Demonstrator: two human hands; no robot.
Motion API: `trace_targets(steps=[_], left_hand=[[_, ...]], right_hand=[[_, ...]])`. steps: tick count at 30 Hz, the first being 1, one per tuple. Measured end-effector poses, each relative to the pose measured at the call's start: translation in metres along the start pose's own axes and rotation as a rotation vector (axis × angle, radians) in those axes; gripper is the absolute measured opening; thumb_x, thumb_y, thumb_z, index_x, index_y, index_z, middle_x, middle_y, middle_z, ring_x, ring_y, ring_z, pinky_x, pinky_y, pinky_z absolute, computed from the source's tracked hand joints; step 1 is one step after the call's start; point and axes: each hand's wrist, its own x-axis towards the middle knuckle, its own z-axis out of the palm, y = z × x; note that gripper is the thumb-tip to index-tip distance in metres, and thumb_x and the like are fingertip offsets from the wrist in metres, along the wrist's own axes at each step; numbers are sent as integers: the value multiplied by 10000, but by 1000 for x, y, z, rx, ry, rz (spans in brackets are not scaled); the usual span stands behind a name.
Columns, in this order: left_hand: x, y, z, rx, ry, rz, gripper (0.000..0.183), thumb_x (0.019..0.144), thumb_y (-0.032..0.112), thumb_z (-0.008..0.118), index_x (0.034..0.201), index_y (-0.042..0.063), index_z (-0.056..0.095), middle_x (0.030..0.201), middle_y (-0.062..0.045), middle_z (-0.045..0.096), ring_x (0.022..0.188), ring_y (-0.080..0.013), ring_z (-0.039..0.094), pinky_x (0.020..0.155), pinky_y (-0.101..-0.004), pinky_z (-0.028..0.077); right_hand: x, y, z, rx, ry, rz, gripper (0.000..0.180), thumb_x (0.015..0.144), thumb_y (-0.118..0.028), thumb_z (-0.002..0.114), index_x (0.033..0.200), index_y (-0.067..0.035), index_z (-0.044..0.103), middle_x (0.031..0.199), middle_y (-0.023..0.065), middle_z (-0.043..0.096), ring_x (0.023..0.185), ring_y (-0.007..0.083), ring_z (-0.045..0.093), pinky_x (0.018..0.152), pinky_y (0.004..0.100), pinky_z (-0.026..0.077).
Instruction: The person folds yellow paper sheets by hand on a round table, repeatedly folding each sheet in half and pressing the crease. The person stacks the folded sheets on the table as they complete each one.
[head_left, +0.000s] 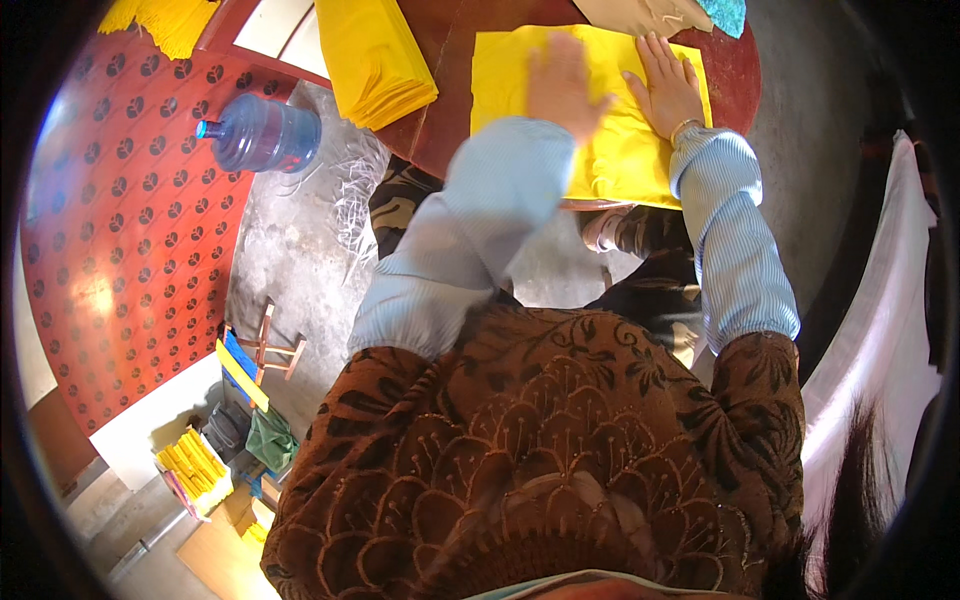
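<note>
A square yellow sheet (607, 157), slightly wrinkled, lies on the round dark red table (735, 82) before me. My left hand (566, 86) is over the sheet's left half, blurred, with its fingers pointing away from me; whether it touches the sheet cannot be told. Near the right edge, my right hand (664, 90) rests flat on the sheet with its fingers a little apart and a bracelet at the wrist. Neither hand grips anything. Left of the sheet lies a thick stack of folded yellow sheets (375, 67).
Brown paper (637, 13) and a turquoise item (726, 13) lie at the table's far side. A large blue water bottle (266, 135) lies on the left beside a red patterned board (142, 210). More yellow bundles (193, 465) stand in a container at lower left.
</note>
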Motion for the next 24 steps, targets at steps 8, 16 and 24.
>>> trace_targets(steps=[8, 16, 24], left_hand=[[-29, -15, 8, -299, 93, 110, 902, 1010, 668, 432, 1645, 58, 235, 1722, -142, 210, 1609, -288, 129, 1299, -477, 101], [-55, -88, 13, -179, 232, 88, 876, 1016, 642, 466, 1605, 13, 307, 1687, -216, 267, 1577, -362, 228, 1288, -478, 168], [-54, -84, 1, -242, 11, 25, 919, 1003, 608, 491, 1603, -49, 264, 1687, -246, 237, 1591, -364, 173, 1280, -525, 163]], right_hand=[[0, -2, -5, -95, -46, 3, 694, 1081, -620, 251, 1662, -243, 225, 1737, -22, 196, 1601, 151, 150, 1302, 425, 105], [-1, 6, 21, -111, 655, -165, 357, 1009, -284, 577, 1304, -87, 539, 1304, 27, 566, 1217, 178, 523, 1055, 373, 405], [2, -2, -3, 181, -157, 21, 786, 1062, -588, 343, 1675, -137, 149, 1757, 60, 96, 1622, 222, 41, 1288, 549, 88]])
